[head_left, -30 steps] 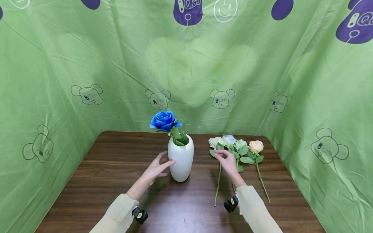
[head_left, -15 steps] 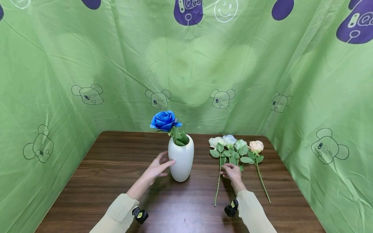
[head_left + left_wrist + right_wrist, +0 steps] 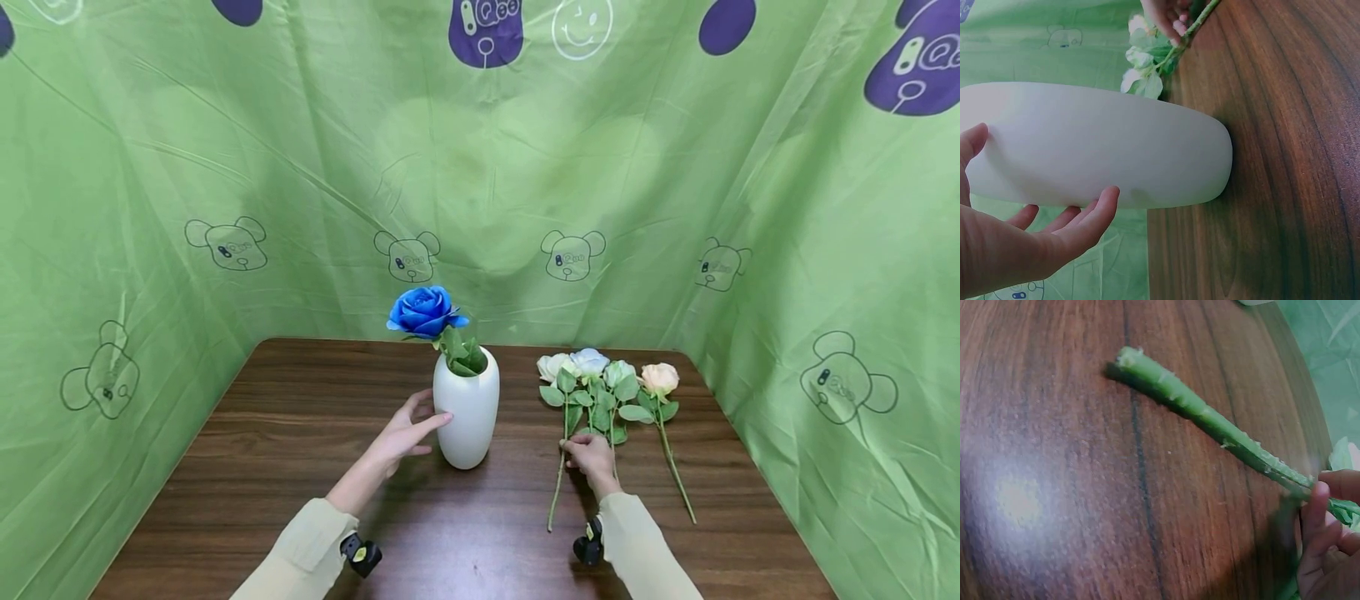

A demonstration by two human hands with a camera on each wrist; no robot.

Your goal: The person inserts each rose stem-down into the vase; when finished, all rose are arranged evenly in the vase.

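Observation:
A white vase [image 3: 467,417] stands upright on the brown wooden table, holding a blue rose [image 3: 423,312] that leans left over its rim. My left hand [image 3: 401,435] rests against the vase's left side, thumb on the front and fingers curved around the back; the left wrist view shows the fingertips [image 3: 1109,195] at its wall. On the right, my right hand [image 3: 591,458] pinches the green stem [image 3: 1210,419] of the white rose [image 3: 555,367] between thumb and forefinger. That stem's cut end points toward me, close over the table.
Beside the white rose lie a pale blue rose [image 3: 590,362], a pale green-white rose [image 3: 619,372] and a peach rose [image 3: 660,378], blooms toward the back edge. A green printed curtain [image 3: 480,183] encloses the table [image 3: 300,417] at the back and sides.
My right hand has come down from the leaves toward me and now pinches the white rose's stem, whose lower end has shifted slightly left. The left hand and vase stay put.

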